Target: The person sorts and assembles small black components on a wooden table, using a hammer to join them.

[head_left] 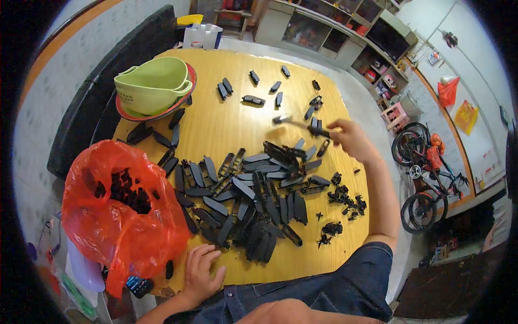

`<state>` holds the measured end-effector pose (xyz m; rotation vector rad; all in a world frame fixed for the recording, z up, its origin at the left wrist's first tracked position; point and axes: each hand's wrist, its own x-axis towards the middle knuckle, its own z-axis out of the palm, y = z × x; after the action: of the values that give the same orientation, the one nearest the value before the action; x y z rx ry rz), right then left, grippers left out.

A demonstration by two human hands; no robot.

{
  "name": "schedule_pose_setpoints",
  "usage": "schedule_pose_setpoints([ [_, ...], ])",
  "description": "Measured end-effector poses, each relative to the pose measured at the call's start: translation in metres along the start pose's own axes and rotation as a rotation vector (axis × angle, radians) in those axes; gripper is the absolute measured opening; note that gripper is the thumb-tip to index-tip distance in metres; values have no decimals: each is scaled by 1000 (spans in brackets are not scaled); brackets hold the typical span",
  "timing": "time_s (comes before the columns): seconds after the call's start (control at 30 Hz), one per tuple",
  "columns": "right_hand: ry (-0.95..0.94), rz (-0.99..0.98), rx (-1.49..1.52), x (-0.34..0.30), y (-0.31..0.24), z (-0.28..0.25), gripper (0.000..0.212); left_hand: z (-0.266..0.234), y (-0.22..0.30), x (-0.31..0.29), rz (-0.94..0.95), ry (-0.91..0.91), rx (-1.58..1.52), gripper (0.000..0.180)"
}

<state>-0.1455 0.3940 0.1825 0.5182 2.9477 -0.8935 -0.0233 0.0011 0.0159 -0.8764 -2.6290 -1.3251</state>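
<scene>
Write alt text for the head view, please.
A person's right hand holds a blurred, hammer-like tool over a wood-grain table strewn with black plastic parts; the left hand rests at its near edge. To the left are an open red plastic bag and a pale green bowl.

A home, shown by its television (385, 36), sofa (100, 89) and bicycle (415, 171).

Support: yellow wood-grain table with rounded corners (216, 119). Centre, toward near side: heaped elongated dark-grey and black plastic casings (244, 188), overlapping, some showing hollow sides. Far half: similar casings scattered, mostly apart. Right: loose clusters of small, irregular black plastic parts (345, 197). Far left: round red-rimmed dish (193, 81). Near left: crumpled, translucent red plastic bag (151, 243), mouth open.
</scene>
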Motion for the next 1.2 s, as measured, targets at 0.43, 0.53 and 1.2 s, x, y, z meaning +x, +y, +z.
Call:
schedule_pose_setpoints([
  [0.43,485,247,69,203,121,26,30,-3,-6,-16,15,-34,-10,35],
  [0.53,325,236,-28,130,94,33,25,-4,-2,-10,13,-10,-23,36],
  [1.2,485,281,208,259,53,56,28,-1,-10,-11,38,-29,-41,33],
])
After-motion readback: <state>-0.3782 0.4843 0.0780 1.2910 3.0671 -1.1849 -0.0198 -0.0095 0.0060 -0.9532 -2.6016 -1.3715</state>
